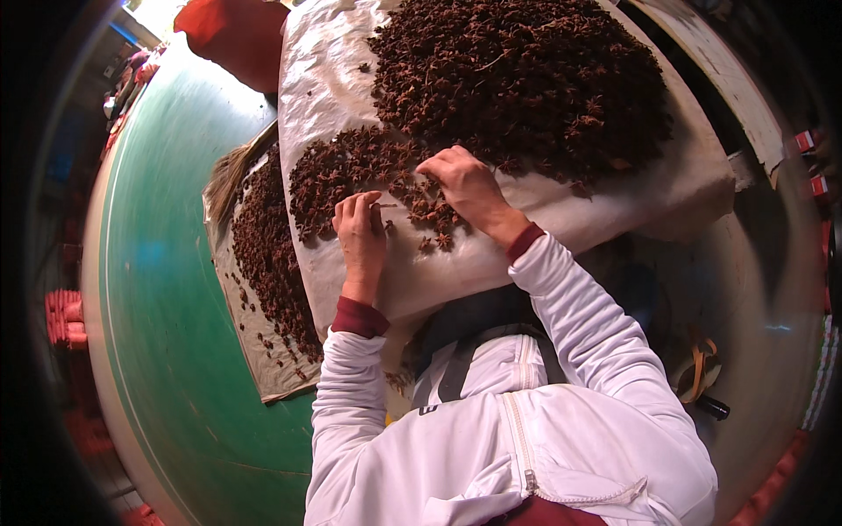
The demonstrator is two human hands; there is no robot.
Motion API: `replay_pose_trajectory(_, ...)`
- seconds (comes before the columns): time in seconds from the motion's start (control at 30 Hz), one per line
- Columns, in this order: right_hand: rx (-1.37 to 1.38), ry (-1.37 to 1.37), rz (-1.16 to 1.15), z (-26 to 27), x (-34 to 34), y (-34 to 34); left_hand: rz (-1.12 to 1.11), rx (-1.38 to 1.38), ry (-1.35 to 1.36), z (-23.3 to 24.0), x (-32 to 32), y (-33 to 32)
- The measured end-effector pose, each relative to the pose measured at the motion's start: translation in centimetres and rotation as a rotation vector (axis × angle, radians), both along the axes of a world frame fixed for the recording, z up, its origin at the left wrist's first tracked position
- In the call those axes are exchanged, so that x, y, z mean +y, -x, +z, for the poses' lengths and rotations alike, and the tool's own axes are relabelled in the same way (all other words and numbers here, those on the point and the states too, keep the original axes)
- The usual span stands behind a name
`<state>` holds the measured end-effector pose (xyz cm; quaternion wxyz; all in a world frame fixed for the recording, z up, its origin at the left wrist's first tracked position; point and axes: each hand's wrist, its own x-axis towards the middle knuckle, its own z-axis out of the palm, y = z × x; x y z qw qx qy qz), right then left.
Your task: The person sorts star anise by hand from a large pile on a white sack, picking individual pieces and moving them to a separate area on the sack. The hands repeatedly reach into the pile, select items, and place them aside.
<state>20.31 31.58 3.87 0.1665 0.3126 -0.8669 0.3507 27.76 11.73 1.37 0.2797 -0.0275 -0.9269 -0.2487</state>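
Note:
Dried star anise is spread over a table covered with white sheeting (pixel 473 263). A large dark heap of star anise (pixel 520 85) fills the far side, and a thinner layer of star anise (pixel 355 158) lies nearer to me on the left. My left hand (pixel 358 237) is at the near edge of that layer, fingers bent, with a thin stem (pixel 389 206) by its fingertips. Curled over loose pieces between layer and heap is my right hand (pixel 464 184), thumb and fingertips close together. Whether either hand grips a piece is hidden by the fingers.
Lower down on the left, more star anise (pixel 270 243) lies on a beige sheet (pixel 256 355) over the green floor (pixel 171 296). A straw broom head (pixel 227 174) rests at its far edge. A red bag-like object (pixel 233 43) stands behind the table's left corner.

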Motion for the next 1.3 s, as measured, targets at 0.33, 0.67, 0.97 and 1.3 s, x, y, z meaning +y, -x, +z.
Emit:
replay_pose_trajectory(0.33, 0.073, -0.306, -0.013, -2.1, -1.2, 0.8, -0.054, -0.245, 0.471, -0.7, -1.8, 3.2)
replay_pose_trajectory(0.67, -0.566, 0.613, 0.225, 1.6, 1.5, -2.5, -0.625, -0.542, -0.839, 5.6, 2.7, -3.4)
replay_pose_trajectory(0.97, -1.048, 1.107, 0.020, 1.6, 1.4, -5.4, -0.713, -0.217, -1.480, 4.1, 4.5, -3.9)
replay_pose_trajectory(1.3, -0.237, -0.057, 0.021, 1.9, -2.4, -0.9, -0.064, -0.095, -0.704, 0.5, -2.9, -0.2)
